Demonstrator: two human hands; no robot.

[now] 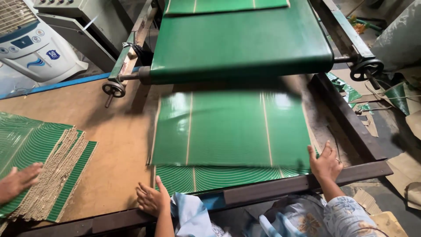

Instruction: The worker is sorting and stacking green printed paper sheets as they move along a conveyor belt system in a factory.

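Two hands frame a glossy green sheet (230,129) that lies flat on the brown worktop (118,145), just below the end of a green conveyor belt (241,41). The sheet carries thin pale lines running away from the person, and under its near edge shows another green sheet (219,177) printed with fine curved lines. The person's right hand (325,163) is open, fingers spread, with the fingertips touching the near right corner of the glossy sheet, beside the dark metal rail (359,171) along the worktop's front. The left hand (151,198) is also open and relaxed, resting on the worktop at the near left corner of the sheets; it grips nothing. At the far left, another person's hand (18,181) lies flat on a fanned stack of corrugated green boards (48,175), whose brown fluted edges face up. A small handwheel (113,89) sits at the belt's left roller end and a larger one (366,69) at the right. A white air cooler (33,41) stands beyond the worktop.
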